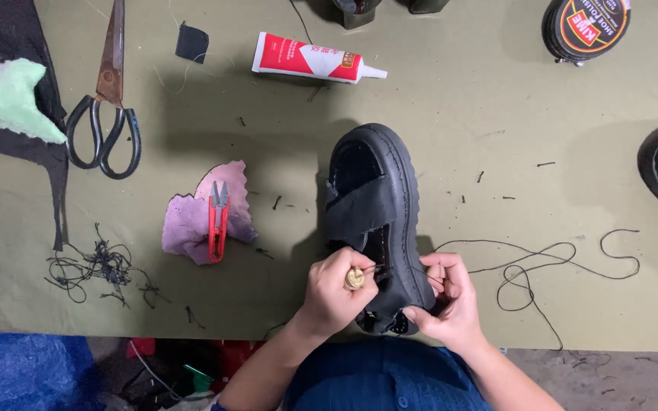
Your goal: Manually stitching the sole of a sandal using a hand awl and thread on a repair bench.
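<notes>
A stitch is being worked into the black sandal (pixel 375 221) at the table's (pixel 451 114) near edge, the left hand (pixel 334 293) curled tight around a brass-capped awl (pixel 355 278) at the side, the right hand (pixel 447 297) cupped on the heel, pinching black thread (pixel 542 255); a steady pull-through seems needed next.

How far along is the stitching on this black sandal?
Mid-stitch. The left hand presses a brass-tipped awl into the black sandal near its heel, while the right hand steadies the sole edge and holds the black thread. Thread scraps suggest earlier trimming. Much loose thread trails on the table, uncut; finished seams cannot be made out.
</notes>
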